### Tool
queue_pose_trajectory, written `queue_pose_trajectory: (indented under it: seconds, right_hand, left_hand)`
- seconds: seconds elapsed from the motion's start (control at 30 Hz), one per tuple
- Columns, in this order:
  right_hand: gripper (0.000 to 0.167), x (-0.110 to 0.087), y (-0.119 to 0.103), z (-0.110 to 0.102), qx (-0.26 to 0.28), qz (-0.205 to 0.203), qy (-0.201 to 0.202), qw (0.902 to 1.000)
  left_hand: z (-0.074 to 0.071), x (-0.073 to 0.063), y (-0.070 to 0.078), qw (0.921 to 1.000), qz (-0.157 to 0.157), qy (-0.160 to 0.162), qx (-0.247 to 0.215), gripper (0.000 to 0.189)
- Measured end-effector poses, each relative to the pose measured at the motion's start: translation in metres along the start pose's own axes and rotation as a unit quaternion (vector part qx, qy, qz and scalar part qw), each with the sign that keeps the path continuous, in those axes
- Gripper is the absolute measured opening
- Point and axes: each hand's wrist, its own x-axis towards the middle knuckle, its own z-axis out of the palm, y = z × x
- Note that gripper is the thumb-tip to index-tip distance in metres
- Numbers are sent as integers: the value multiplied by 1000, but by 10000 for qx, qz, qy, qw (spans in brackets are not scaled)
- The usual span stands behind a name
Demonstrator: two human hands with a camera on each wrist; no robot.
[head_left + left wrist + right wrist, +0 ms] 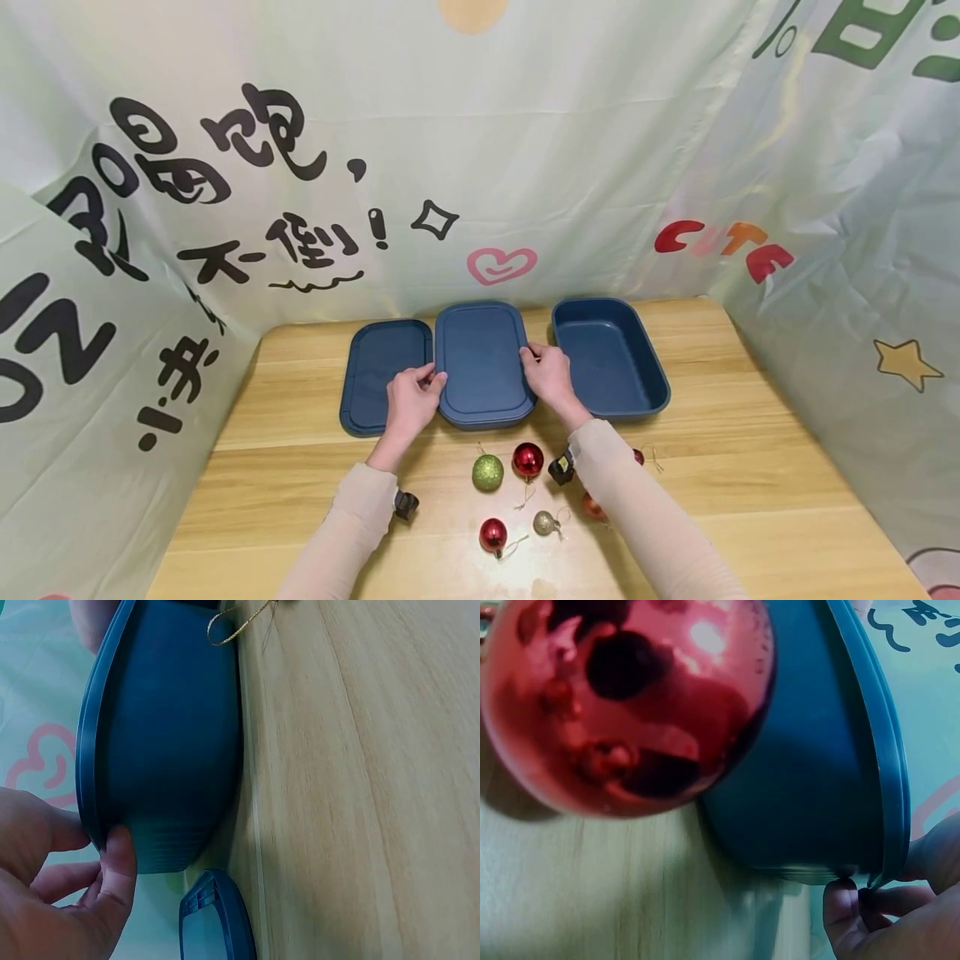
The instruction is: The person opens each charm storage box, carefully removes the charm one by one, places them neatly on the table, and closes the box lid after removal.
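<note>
A blue storage box (176, 727) stands in the middle of the table with a blue lid (482, 358) on top. At its left side my left hand (412, 400) pinches the lid's edge between thumb and fingers. On the opposite side my right hand (550, 375) pinches the lid's edge too, its fingertips just under the rim in the right wrist view. The lid sits flush on the box as far as the views show. What lies inside the box is hidden.
A second blue lid (386, 379) lies flat at the left, and an open blue box (611, 362) stands at the right. In front are several Christmas baubles, among them a green glitter bauble (487, 472), a red bauble (528, 459) and a small gold bauble (544, 523).
</note>
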Motion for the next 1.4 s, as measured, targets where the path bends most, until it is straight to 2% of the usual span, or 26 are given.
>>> queue_pose_trajectory:
  seconds: [0.23,0.43,0.6,0.8,1.0,1.2,1.4]
  right_hand:
    - [38,0,-1,-2,-43,20,-33,10000]
    - [38,-1,-5,-4,-96,45,-135,9999]
    - [37,3,-6,-11,-167,-173,-57,9997]
    - [34,12,1,-41,-145,-592,316,9976]
    - [34,21,27,-81,-267,-748,615,9949]
    - [35,25,53,-118,-352,-617,995,9925]
    - [32,26,76,-141,-441,-436,1479,9871]
  left_hand:
    - [0,0,2,9999,143,-36,43,35]
    - [-1,1,3,10000,0,14,-56,34]
    - [-2,1,3,9999,-101,19,-73,35]
    - [-1,1,4,9998,-143,50,-106,35]
    - [-1,0,5,9997,-183,83,-140,33]
    - [-1,0,5,9997,-169,98,-160,32]
    - [-1,0,3,9996,-218,57,-156,34]
